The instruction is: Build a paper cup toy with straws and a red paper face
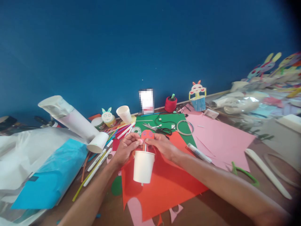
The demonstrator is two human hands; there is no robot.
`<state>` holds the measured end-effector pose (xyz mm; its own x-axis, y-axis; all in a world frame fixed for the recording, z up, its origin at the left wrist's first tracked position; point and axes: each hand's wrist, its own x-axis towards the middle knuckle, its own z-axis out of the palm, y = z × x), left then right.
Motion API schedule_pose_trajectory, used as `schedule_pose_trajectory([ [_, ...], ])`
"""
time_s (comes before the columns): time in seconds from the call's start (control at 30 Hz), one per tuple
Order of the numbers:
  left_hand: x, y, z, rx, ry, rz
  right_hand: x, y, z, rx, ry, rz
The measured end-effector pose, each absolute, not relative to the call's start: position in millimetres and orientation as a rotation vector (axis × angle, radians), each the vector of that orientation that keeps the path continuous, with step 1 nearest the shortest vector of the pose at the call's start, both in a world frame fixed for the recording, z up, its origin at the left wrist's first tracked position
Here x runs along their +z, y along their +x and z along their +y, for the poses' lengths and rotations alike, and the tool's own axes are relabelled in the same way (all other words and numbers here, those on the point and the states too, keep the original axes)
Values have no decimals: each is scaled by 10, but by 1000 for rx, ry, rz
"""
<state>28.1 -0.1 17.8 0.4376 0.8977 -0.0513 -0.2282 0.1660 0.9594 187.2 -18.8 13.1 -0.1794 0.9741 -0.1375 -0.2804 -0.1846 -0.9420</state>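
A white paper cup (144,168) hangs over an orange paper sheet (174,185). From its mouth a pale stick (145,147) rises to an orange paper face (147,134) with purple drawn marks. My right hand (162,145) is closed, thumb and fingers pinching the face's right edge. On the other side my left hand (129,145) pinches a small pink piece (140,142), close to the face's left edge. A short stick end pokes out below the cup. Orange loops show at the cup's rim.
Scissors (167,130) and a ring (185,127) lie on green paper (162,118). Markers (97,166) and a tilted cup (98,142) sit left, beside a blue packet (54,177). Right are pink paper (221,135), a glue pen (198,153) and a finished bunny cup (198,103).
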Motion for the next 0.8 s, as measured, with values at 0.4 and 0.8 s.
schedule_pose_trajectory([
  [0.4, 216, 258, -26, 952, 1329, 937, 63, 1827, -192, 1409, -1062, -1047],
  [0.8, 138, 311, -49, 1069, 1256, 901, 138, 1854, -192, 1496, -1030, -1024],
])
